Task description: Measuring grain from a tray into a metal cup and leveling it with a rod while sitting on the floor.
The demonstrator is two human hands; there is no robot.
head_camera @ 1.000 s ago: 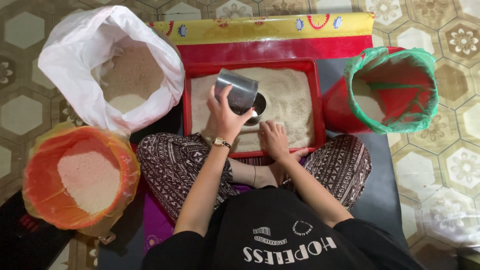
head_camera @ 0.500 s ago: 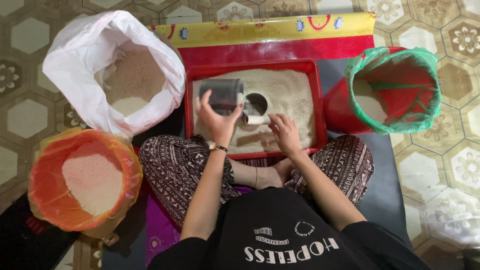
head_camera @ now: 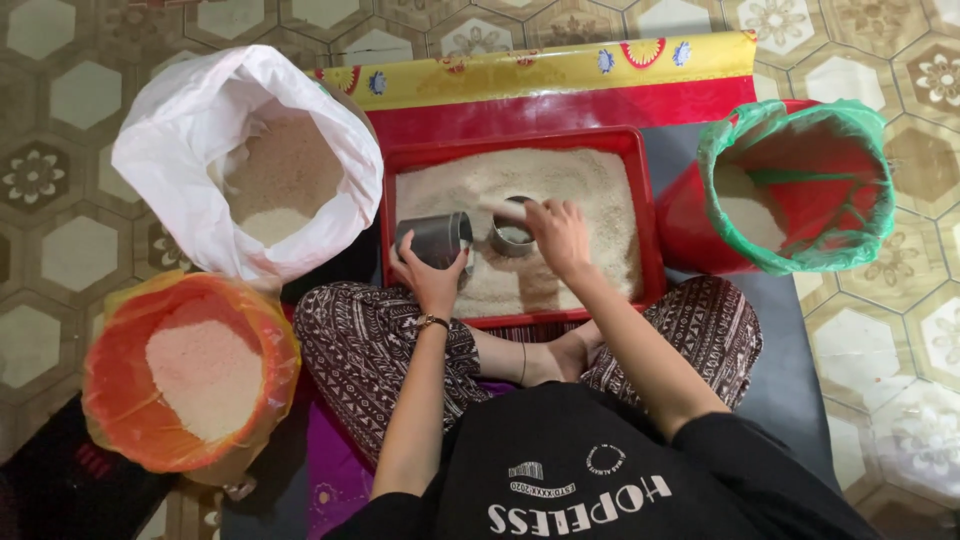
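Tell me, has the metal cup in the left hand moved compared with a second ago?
Yes. The metal cup in the left hand has dropped from above the middle of the red tray to its left edge, now lying on its side.

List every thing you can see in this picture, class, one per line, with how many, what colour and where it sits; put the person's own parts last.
Tray: one, red, filled with pale grain, in front of the crossed legs.
Metal cup: one, grey, lying on its side at the tray's left edge.
Metal ring: one, silvery, standing in the grain mid-tray.
White sack: one, open, grain inside, upper left.
Orange-lined bucket: one, grain inside, lower left.
Green-lined bucket: one, red, a little grain inside, right.
Mat: one, red and yellow, under the tray.
Floor: patterned beige tiles.
Left hand: holds the metal cup; a watch on the wrist.
Right hand: over the metal ring.
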